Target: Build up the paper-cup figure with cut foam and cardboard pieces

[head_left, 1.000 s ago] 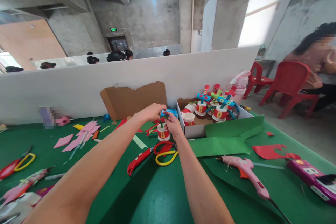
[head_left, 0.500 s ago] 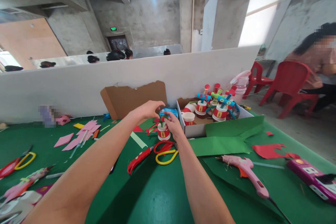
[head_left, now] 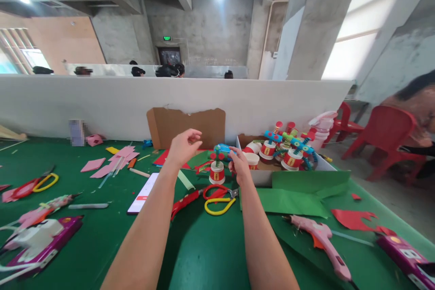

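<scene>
A small figure made from a red and white paper cup [head_left: 217,174], with a green tube marked with red dots and coiled green paper arms, is stood upright on the green-topped table [head_left: 204,253], between the two hands. The left hand [head_left: 185,148] is held above the table to the left of the figure, its fingers loosely curved and parted, with nothing gripped. The right hand [head_left: 240,165] is held close against the figure's right side, thumb and forefinger near the end of the tube; whether the tube is pinched or merely touched cannot be told. Behind the figure, a bright blue object [head_left: 223,148] is partly seen, its kind unclear.

Just in front of the cup, scissors with one red and one yellow loop handle [head_left: 218,212] are laid, and beside them a red-handled tool [head_left: 185,203] is partly covered by the left forearm. A phone with a lit white screen [head_left: 144,195] is placed left of that forearm. To the right, similar cup figures [head_left: 292,159] are gathered in a shallow white-sided cardboard box [head_left: 260,178]. A sheet of green paper [head_left: 292,203] is spread before the box, and a pink glue gun [head_left: 321,234] is set down nearer the table's front.
</scene>
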Demonstrator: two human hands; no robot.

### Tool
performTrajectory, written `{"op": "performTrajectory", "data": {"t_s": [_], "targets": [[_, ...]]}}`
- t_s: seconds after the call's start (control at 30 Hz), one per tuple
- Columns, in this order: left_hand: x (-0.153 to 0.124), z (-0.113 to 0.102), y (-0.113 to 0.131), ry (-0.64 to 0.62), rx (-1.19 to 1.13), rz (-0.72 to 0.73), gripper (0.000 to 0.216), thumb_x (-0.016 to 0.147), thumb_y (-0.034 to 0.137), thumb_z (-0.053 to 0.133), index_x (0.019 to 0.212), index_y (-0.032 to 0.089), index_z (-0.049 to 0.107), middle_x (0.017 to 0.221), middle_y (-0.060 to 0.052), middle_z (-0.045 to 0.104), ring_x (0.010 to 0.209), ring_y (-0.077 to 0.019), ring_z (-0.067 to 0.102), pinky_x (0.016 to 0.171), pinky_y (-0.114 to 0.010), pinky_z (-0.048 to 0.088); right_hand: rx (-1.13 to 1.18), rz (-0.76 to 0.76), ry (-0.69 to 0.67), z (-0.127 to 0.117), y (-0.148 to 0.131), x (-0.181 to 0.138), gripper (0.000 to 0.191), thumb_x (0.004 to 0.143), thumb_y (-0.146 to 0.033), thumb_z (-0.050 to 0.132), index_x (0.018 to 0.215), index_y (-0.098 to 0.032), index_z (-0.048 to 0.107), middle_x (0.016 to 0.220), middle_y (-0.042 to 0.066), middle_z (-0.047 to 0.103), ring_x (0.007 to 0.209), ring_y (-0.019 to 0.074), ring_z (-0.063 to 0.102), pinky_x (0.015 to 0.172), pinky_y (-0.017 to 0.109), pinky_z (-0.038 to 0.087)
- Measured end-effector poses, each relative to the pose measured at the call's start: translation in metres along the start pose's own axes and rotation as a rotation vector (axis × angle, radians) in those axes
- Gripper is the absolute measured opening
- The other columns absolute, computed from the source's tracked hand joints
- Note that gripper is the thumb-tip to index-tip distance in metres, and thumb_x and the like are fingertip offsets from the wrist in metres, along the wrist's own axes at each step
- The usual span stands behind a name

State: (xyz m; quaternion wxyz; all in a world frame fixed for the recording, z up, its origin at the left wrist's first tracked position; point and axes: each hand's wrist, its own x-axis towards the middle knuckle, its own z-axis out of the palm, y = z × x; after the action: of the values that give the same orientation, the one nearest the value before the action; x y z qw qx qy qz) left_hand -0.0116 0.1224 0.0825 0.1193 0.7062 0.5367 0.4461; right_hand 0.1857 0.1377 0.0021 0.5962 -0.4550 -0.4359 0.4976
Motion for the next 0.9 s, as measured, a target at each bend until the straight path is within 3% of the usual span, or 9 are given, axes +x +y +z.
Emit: {"op": "performTrajectory", "data": {"t_s": [0.17, 0.37, 0.9], "targets": [[0.007, 0.027, -0.012, -0.206, -0.063, 0.023, 0.037, 0.071, 0.026, 0.066, 0.108, 0.023, 0.059, 0.112, -0.004, 0.066, 0.107, -0.0194, 0.06, 0.092, -0.034, 0.048, 0.055, -0.035, -0.122, 0.008, 0.006, -0.002, 0.047, 0.067, -0.036, 0.068, 0.109, -0.019, 0.055, 0.057, -0.008, 0.049, 0.037, 0.0047, 0.037, 0.034, 0.018, 0.027], [0.012, 0.048, -0.016, -0.298, -0.258, -0.007, 0.034, 0.07, 0.024, 0.067, 0.102, 0.02, 0.056, 0.103, -0.005, 0.068, 0.098, -0.0178, 0.064, 0.085, -0.033, 0.053, 0.054, -0.039, -0.141, 0.017, 0.017, 0.0, 0.046, 0.067, -0.034, 0.067, 0.109, -0.02, 0.055, 0.055, -0.008, 0.046, 0.037, 0.0059, 0.037, 0.036, 0.02, 0.029], [0.014, 0.069, -0.024, -0.231, -0.29, 0.039, 0.021, 0.072, 0.029, 0.062, 0.091, 0.018, 0.063, 0.09, -0.004, 0.07, 0.086, -0.0166, 0.065, 0.08, -0.029, 0.052, 0.071, -0.086, -0.172, 0.016, 0.021, 0.003, 0.043, 0.068, -0.039, 0.068, 0.104, -0.019, 0.056, 0.051, -0.009, 0.044, 0.037, 0.0054, 0.033, 0.038, 0.021, 0.025]]}}
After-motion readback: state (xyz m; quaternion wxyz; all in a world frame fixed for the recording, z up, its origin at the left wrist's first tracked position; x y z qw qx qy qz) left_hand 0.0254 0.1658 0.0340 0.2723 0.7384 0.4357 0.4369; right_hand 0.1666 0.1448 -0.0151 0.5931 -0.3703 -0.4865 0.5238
